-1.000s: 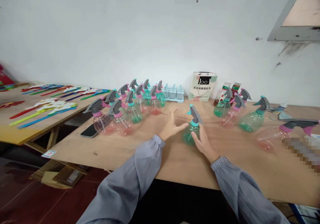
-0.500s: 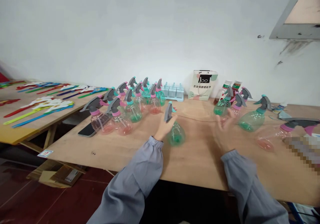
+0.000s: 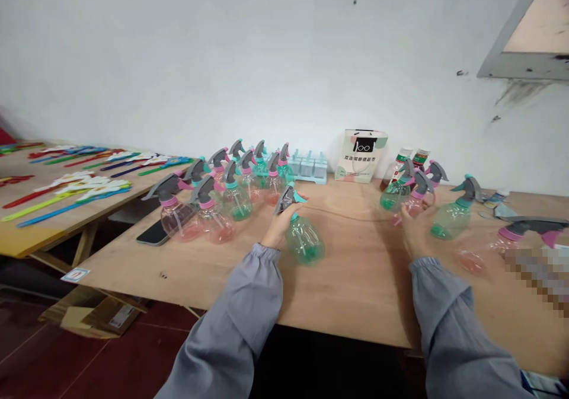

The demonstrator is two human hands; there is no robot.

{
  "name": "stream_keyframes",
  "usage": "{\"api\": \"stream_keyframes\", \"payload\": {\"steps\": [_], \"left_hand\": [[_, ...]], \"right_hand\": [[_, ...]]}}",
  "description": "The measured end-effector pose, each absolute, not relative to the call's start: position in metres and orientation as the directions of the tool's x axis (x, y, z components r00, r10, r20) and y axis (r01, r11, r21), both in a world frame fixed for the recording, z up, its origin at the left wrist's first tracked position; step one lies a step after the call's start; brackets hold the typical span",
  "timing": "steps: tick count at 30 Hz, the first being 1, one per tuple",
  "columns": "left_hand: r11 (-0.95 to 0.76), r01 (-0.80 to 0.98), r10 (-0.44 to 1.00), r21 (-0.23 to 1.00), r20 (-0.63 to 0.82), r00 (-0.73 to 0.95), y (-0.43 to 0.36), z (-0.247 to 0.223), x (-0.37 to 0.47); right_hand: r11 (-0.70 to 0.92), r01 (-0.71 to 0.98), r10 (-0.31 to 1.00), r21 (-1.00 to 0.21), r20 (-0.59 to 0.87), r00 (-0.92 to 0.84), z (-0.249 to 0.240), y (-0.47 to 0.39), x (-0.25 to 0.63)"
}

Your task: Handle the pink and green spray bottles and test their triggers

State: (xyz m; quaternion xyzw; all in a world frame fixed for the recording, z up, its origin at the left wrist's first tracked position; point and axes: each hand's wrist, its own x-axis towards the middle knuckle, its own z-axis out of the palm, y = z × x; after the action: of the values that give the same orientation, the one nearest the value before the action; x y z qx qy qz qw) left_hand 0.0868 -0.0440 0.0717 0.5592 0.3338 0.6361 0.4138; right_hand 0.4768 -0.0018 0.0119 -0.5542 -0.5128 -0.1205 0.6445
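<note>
My left hand [image 3: 281,224] is closed round the neck of a green spray bottle [image 3: 304,242], which is tilted over the middle of the table. At the right, my right hand [image 3: 414,224] has its fingers round a pink spray bottle [image 3: 413,202]. A green bottle [image 3: 393,192] stands just left of it, and another green bottle [image 3: 452,216] leans on its right. Further right a pink bottle [image 3: 482,248] lies tilted. Several pink and green spray bottles [image 3: 217,221] stand grouped at the left of the table.
A phone [image 3: 153,233] lies beside the left group. Behind are a light blue mould tray [image 3: 306,168], a paper bag [image 3: 362,156] and red-brown bottles [image 3: 420,158]. Colourful long-handled items [image 3: 75,200] cover the left table. A cardboard box [image 3: 111,316] sits below.
My right hand has moved onto the pink bottle and closed round it. The green bottle in my left hand has shifted left and tilted more.
</note>
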Motion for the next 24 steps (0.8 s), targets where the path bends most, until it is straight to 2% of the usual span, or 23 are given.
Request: {"api": "stream_keyframes", "payload": {"steps": [3, 9, 13, 20, 24], "left_hand": [[-0.439, -0.175, 0.896, 0.881, 0.443, -0.018, -0.046, 0.075, 0.086], [-0.342, -0.319, 0.917, 0.884, 0.388, 0.093, -0.049, 0.082, 0.081], [-0.356, -0.348, 0.906, 0.867, 0.411, 0.097, -0.048, 0.082, 0.080], [-0.329, -0.360, 0.942, 0.873, 0.332, -0.055, -0.044, 0.076, 0.079], [-0.314, -0.379, 0.926, 0.871, 0.368, 0.079, -0.050, 0.080, 0.081]], "right_hand": [[0.360, 0.752, 0.359, -0.551, 0.826, 0.434, 0.012, -0.009, 0.455], [0.560, 0.661, 0.466, -0.500, 0.850, 0.247, 0.002, -0.035, 0.360], [0.603, 0.629, 0.528, -0.491, 0.836, 0.147, -0.001, -0.045, 0.313], [0.617, 0.595, 0.561, -0.515, 0.818, 0.126, 0.003, -0.048, 0.306], [0.623, 0.584, 0.566, -0.519, 0.816, 0.121, 0.005, -0.051, 0.306]]}}
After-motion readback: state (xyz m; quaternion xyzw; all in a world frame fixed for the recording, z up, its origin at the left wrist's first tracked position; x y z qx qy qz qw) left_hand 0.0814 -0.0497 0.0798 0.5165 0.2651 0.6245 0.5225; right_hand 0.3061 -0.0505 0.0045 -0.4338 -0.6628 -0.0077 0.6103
